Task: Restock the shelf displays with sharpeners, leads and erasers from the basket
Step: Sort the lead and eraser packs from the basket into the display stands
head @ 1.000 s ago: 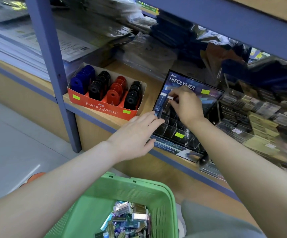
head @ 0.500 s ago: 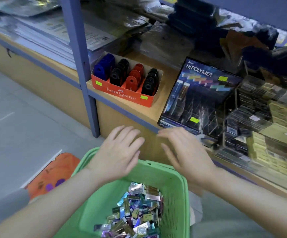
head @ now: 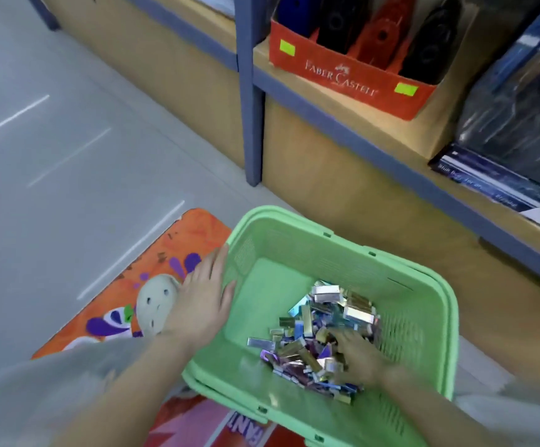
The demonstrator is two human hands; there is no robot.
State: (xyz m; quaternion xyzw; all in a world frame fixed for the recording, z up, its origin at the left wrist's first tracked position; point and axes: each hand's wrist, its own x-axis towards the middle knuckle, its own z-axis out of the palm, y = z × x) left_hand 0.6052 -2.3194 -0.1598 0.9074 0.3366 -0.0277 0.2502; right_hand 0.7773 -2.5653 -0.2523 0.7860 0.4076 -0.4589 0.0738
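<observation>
Orange mat (head: 202, 232) beside green basket (head: 310, 250)

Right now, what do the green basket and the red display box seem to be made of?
Green basket: moulded plastic, apparently, with a soft sheen; its walls are a fine perforated grid under a thick rim. Red display box: probably printed cardboard, matte; thin flat walls with a brown inner face.

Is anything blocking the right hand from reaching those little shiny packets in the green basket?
Nothing visible does. The right hand is down among the packets inside the open-topped basket. The left hand lies flat against the basket's side, clear of the pile.
</observation>
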